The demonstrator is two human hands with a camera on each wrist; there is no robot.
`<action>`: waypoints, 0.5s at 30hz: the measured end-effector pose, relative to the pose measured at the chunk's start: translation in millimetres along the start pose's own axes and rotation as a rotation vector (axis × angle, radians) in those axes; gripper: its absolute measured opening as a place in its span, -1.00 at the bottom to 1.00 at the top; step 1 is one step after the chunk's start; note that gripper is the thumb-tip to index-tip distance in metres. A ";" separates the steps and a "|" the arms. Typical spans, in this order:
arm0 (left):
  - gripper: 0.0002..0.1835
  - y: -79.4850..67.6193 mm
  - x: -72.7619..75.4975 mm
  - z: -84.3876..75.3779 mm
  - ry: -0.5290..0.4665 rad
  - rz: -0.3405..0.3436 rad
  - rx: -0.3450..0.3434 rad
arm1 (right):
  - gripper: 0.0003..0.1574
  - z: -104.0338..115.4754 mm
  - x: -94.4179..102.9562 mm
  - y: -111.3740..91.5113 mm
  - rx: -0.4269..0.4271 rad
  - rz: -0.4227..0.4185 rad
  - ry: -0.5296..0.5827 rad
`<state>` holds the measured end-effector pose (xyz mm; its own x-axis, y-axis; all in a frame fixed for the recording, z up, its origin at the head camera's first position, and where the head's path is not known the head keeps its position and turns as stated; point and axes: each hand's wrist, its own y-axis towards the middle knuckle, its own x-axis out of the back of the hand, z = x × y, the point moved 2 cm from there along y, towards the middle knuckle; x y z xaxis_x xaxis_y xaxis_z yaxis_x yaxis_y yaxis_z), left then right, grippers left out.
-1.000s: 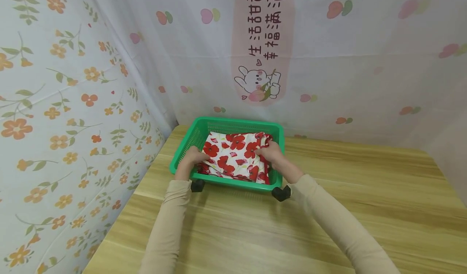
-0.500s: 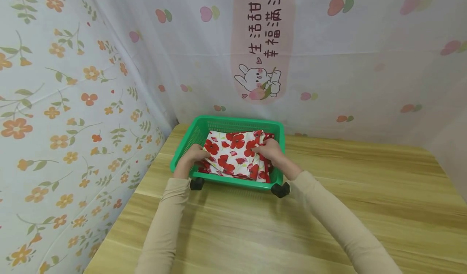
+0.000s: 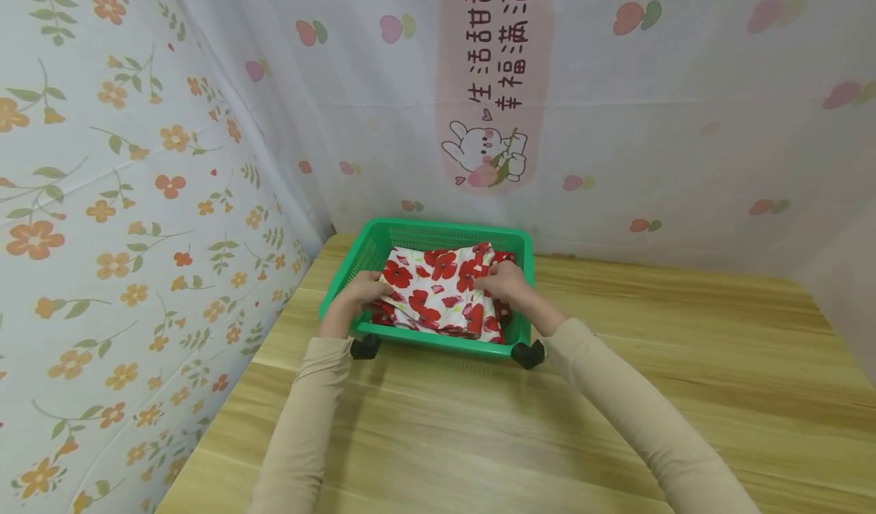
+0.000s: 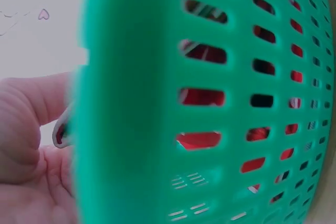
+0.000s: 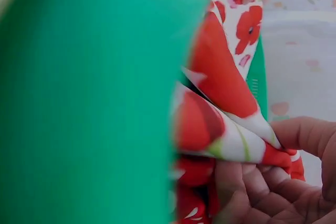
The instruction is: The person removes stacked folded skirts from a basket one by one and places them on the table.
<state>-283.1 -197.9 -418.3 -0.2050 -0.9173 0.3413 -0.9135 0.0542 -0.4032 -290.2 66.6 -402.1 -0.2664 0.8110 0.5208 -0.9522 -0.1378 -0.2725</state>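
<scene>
A folded white cloth with red poppies (image 3: 438, 290) lies inside a green plastic basket (image 3: 424, 337). My left hand (image 3: 361, 289) reaches over the basket's left side and pinches the cloth's left edge; in the left wrist view the basket wall (image 4: 131, 98) hides most of the fingers. At the opposite edge my right hand (image 3: 506, 283) grips the folded layers, thumb on top and fingers underneath, as the right wrist view shows. Under the poppy cloth, a dark red cloth with white marks (image 5: 194, 203) shows at the right.
The basket stands on a wood-grain table (image 3: 438, 430), near its back left corner. Behind it hangs a white printed curtain (image 3: 602, 141), and a flowered curtain (image 3: 130, 217) covers the left side. Black wrist-worn pieces (image 3: 528, 355) overlap the basket's front rim.
The poppy cloth's right edge has shifted slightly left and up with my right hand, uncovering more of the dark red cloth. My left hand stays nearly in place.
</scene>
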 end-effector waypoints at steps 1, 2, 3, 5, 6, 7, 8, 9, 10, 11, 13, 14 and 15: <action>-0.57 -0.9 0.4 -0.5 -0.010 0.009 -0.010 | -0.55 0.2 0.9 -0.2 0.004 -0.008 0.017; -0.56 -1.7 0.9 -1.2 -0.019 0.014 -0.016 | -0.56 0.7 2.0 -0.8 0.011 -0.013 0.035; -0.56 -2.6 1.3 -1.9 -0.029 0.017 -0.020 | -0.56 1.2 3.1 -1.1 0.018 -0.018 0.055; -0.56 -4.3 2.1 -3.4 -0.045 0.018 -0.024 | -0.56 2.8 5.8 -2.2 0.028 -0.025 0.097; -0.56 -4.9 2.5 -4.3 -0.054 0.017 -0.026 | -0.56 3.7 7.2 -2.7 0.035 -0.027 0.121; -0.55 -5.7 2.9 -5.4 -0.057 0.014 -0.031 | -0.58 4.2 8.8 -3.3 0.039 -0.027 0.144; -0.55 -6.3 3.3 -6.5 -0.063 0.008 -0.031 | -0.63 5.0 10.4 -4.0 0.044 -0.021 0.174; -0.55 -6.9 3.5 -7.6 -0.072 0.004 -0.034 | -0.69 5.4 12.0 -4.5 0.047 -0.014 0.198; -0.54 -7.6 3.7 -8.7 -0.080 0.002 -0.038 | -0.75 5.8 13.9 -5.3 0.047 -0.004 0.218; -0.54 -8.4 3.7 -9.9 -0.087 0.000 -0.043 | -0.80 5.9 15.7 -5.7 0.045 0.007 0.235; -0.53 -10.6 3.5 -12.7 -0.094 -0.005 -0.052 | -0.73 6.1 20.0 -7.1 0.041 0.028 0.253; -0.53 -11.7 3.2 -13.9 -0.102 -0.006 -0.057 | -0.64 6.2 22.5 -8.0 0.043 0.037 0.259; -0.52 -13.2 2.9 -15.5 -0.105 -0.004 -0.064 | -0.59 6.0 24.9 -8.6 0.041 0.038 0.261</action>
<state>-277.1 -195.1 -398.8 -0.1670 -0.9536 0.2506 -0.9354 0.0728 -0.3461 -289.5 84.6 -381.9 -0.2596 0.9232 0.2835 -0.9490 -0.1895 -0.2519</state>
